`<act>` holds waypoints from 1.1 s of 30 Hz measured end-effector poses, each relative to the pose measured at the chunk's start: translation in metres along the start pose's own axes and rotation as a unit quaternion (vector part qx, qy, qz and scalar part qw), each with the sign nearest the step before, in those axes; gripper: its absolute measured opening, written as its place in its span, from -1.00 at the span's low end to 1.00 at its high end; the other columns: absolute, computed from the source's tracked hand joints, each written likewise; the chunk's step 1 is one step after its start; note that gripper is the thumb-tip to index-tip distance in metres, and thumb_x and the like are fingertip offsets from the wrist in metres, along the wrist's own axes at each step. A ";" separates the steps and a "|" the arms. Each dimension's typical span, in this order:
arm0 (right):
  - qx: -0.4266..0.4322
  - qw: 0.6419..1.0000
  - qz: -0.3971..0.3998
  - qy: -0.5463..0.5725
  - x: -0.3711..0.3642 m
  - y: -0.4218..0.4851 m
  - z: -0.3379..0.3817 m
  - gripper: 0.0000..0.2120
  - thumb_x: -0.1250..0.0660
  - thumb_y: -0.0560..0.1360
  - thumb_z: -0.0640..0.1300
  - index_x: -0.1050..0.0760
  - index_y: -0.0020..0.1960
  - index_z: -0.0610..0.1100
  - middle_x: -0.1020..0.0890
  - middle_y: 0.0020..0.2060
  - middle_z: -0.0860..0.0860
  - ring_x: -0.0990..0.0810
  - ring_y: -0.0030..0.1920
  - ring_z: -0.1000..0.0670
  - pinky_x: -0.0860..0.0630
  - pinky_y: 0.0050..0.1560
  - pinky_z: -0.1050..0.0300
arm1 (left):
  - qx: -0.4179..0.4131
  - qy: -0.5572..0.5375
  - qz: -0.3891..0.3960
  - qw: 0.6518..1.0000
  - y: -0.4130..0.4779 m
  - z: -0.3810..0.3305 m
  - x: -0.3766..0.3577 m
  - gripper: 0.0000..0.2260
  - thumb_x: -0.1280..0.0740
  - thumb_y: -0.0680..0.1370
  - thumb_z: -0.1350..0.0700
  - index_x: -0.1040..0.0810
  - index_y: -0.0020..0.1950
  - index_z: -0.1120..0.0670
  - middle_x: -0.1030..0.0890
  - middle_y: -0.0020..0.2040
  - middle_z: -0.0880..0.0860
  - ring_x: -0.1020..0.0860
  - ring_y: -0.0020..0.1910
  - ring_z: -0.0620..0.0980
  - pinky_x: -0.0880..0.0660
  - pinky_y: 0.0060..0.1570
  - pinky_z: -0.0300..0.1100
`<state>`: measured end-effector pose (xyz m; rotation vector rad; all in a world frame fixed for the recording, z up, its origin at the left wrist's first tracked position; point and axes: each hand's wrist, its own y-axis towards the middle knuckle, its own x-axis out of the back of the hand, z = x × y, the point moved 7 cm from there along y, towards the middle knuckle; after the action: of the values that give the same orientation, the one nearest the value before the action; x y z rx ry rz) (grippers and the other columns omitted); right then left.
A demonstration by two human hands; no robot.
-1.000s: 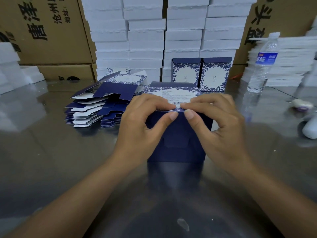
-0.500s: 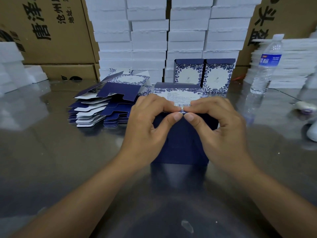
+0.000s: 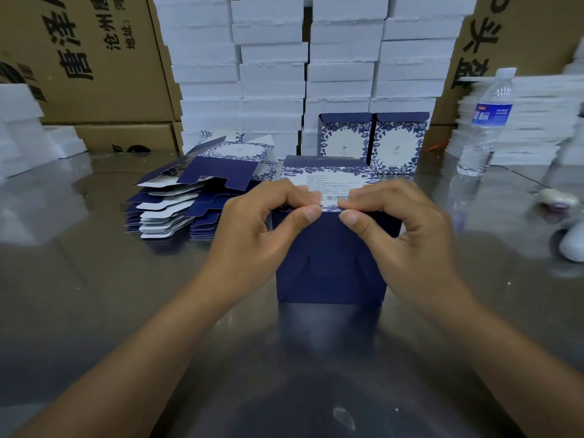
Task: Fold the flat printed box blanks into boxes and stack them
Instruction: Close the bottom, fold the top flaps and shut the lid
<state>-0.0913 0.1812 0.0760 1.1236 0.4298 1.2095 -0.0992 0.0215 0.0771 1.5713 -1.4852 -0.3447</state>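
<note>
Box (image 3: 330, 267) bottom looks tucked; my left hand (image 3: 252, 235), right hand (image 3: 407, 235) pinch its edge, fingers (image 3: 303, 216) curled. Next, likely: stack by finished boxes (image 3: 373, 143).

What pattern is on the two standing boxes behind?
The standing boxes show blue leaves around white; head view.

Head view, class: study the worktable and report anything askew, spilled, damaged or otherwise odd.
Only the pile of flat blanks stands out: its sheets are fanned unevenly, and the top blank sits tilted. The two finished boxes and the water bottle stand upright; nothing looks spilled.
</note>
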 end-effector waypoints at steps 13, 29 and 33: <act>0.007 1.000 0.006 -0.005 0.003 0.000 -0.003 -0.91 -0.39 0.43 -0.13 -0.60 -0.07 -0.01 -0.60 -0.15 0.08 -0.57 -0.04 0.05 -0.45 0.03 0.25 | -0.029 0.026 -0.035 0.999 -0.004 0.003 0.007 -0.96 -0.36 0.48 0.16 -0.56 -0.09 0.06 -0.63 -0.04 -0.07 -0.55 0.07 -0.27 -0.38 0.10 -0.46; -0.024 1.000 -0.018 -0.005 0.010 0.001 -0.014 -0.90 -0.39 0.42 -0.08 -0.57 -0.07 0.06 -0.59 -0.09 0.02 -0.54 0.04 0.00 -0.41 0.09 0.24 | -0.023 0.030 -0.094 0.995 -0.006 0.012 0.015 -0.91 -0.33 0.51 0.15 -0.60 -0.01 0.05 -0.60 -0.02 -0.18 -0.58 0.08 -0.20 -0.46 0.14 -0.35; 0.000 0.999 -0.027 -0.027 0.015 0.002 -0.014 -0.89 -0.38 0.45 -0.09 -0.59 -0.02 -0.01 -0.63 -0.08 0.06 -0.56 0.05 0.00 -0.46 0.13 0.17 | -0.018 0.032 -0.092 0.995 -0.005 0.015 0.017 -0.90 -0.33 0.52 0.14 -0.61 -0.01 0.07 -0.59 -0.01 -0.19 -0.58 0.08 -0.23 -0.46 0.14 -0.36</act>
<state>-0.0981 0.2010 0.0757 1.1343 0.4164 1.1306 -0.1036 -0.0005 0.0716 1.6799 -1.2822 -0.4212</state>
